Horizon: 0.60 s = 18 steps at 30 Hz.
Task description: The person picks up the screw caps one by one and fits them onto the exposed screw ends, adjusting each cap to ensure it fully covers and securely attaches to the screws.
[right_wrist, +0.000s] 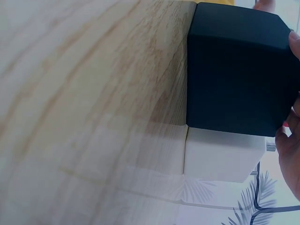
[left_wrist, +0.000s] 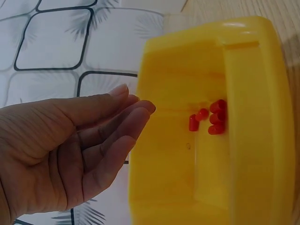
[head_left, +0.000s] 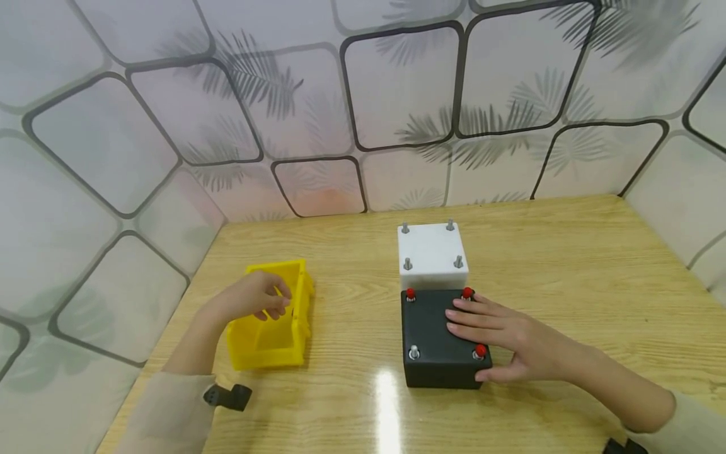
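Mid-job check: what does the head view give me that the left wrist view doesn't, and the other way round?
Only the head view: the black box with red caps on three of its four posts, the right hand resting on it, and the white box behind it with four bare bolts.

Only the left wrist view: five loose red pieces inside the yellow bin.

Both: the left hand with loosely bent fingers, that bin, the wood table and the patterned wall.
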Tool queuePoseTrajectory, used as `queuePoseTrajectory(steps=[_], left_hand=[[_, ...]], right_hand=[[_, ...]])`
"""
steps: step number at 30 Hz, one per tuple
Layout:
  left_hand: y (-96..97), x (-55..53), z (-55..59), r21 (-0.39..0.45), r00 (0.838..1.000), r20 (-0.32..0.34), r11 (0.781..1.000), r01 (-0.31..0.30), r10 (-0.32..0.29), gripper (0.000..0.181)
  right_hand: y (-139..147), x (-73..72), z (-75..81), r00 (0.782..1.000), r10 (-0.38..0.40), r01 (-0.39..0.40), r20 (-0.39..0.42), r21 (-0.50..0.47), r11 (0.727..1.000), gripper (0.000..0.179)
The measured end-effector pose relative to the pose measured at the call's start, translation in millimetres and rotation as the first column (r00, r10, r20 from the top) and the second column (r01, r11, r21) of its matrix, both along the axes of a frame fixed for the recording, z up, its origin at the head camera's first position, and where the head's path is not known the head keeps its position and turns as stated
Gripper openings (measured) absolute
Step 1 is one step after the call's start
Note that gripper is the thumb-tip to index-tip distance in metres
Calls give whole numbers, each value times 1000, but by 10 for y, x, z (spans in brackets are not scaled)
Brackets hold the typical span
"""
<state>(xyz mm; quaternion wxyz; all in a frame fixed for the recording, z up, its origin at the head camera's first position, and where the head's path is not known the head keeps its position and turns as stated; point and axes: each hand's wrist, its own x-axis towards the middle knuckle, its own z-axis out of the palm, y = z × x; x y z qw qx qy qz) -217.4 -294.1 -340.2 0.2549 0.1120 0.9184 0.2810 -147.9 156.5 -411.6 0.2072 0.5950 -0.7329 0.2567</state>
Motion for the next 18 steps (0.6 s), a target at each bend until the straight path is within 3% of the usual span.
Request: queuePoseTrajectory(steps=[8, 18], left_hand=[[-37, -84, -190, 16, 1000, 17, 1000, -13, 13, 19], [-16, -118, -328, 2, 1000, 12, 1000, -11, 11, 19]], right_hand=[[-3, 9, 10, 1000, -9, 9, 2, 2, 1000, 70], [-5, 5, 3, 1000, -9, 9, -3, 6, 1000, 69]])
